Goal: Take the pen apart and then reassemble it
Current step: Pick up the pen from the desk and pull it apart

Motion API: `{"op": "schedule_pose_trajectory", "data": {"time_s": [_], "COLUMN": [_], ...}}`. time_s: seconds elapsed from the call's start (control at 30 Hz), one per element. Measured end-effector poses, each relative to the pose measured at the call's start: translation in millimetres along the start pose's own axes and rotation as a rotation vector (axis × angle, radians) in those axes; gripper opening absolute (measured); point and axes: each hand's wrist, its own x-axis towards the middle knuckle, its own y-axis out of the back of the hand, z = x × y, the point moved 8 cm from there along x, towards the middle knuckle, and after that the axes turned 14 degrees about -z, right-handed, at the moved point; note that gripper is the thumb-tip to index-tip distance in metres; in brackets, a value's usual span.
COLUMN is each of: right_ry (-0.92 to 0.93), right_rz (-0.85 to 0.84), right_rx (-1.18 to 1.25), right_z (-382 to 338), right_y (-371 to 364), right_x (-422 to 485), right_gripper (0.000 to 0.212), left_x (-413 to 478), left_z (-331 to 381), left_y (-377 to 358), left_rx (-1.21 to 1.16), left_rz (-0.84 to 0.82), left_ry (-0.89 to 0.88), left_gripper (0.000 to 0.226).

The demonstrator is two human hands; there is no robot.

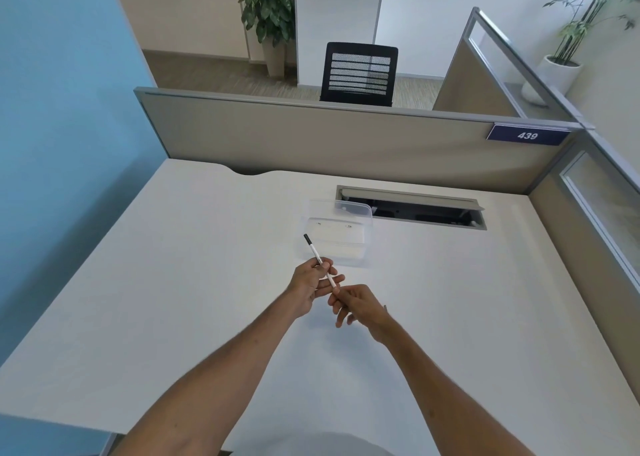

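Note:
A slim white pen (316,254) with a black end is held above the white desk (173,282), slanting from upper left to lower right. My left hand (310,287) pinches the pen's middle between thumb and fingers. Just below it, my right hand (356,305) closes its fingertips on the pen's near end, which is hidden in the fingers. The black far end sticks out free past my left hand.
A clear plastic box (337,233) with its lid open lies just beyond the hands. Behind it is an open cable slot (412,207) in the desk. Grey partitions (329,136) wall the desk at the back and right; a blue wall stands on the left.

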Motion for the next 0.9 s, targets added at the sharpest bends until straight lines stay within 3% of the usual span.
{"op": "schedule_pose_trajectory", "data": {"time_s": [0.33, 0.6, 0.9], "right_ry": [-0.150, -0.092, -0.007], "right_rz": [-0.119, -0.099, -0.002], "right_rx": [0.250, 0.131, -0.036], "right_z": [15, 10, -4], "right_y": [-10, -10, -7], "right_x": [-2, -5, 2], "right_gripper": [0.055, 0.053, 0.049], "left_x": [-10, -14, -12], "left_z": [-10, -8, -5], "left_y": [-3, 0, 0], "left_rx": [-0.014, 0.009, -0.037], "left_rz": [-0.106, -0.112, 0.017], "left_ry": [0.019, 0.017, 0.005], "left_gripper": [0.037, 0.039, 0.026]}}
